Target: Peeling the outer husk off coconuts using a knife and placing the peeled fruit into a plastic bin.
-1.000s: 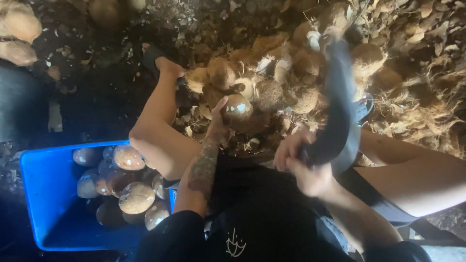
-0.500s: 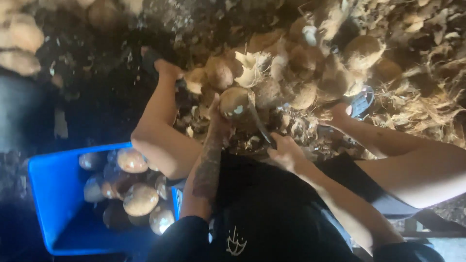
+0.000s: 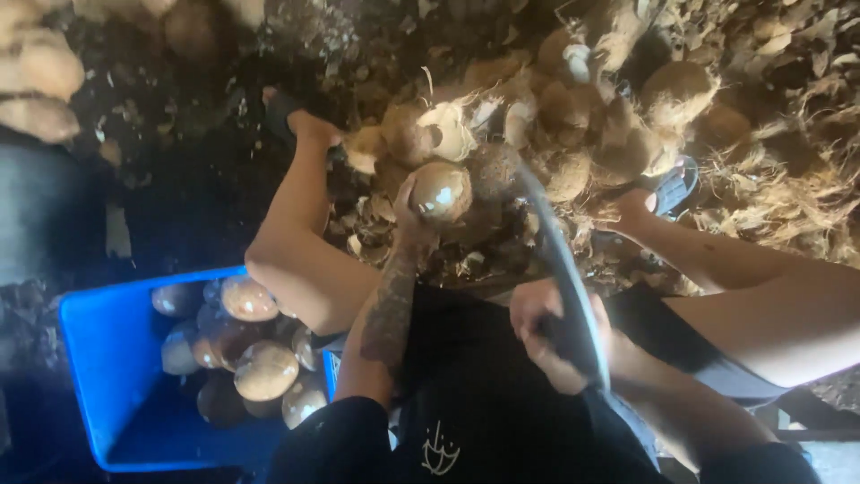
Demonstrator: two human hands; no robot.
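Head camera, looking down. Left hand [image 3: 408, 220] grips a partly peeled coconut [image 3: 441, 191], held up over the heap of husked coconuts [image 3: 573, 134] between the person's knees. Right hand [image 3: 551, 336] is closed round the handle of a long curved blade [image 3: 551, 242], whose edge runs up just beside the held coconut; contact cannot be confirmed. Blue crate [image 3: 98, 358] sits by the left leg, holding several peeled coconuts [image 3: 260, 358]. Loose husk fibre [image 3: 788, 197] covers the ground at right

Left hand [image 3: 408, 220] raised; right hand [image 3: 551, 336] clenched (lower).
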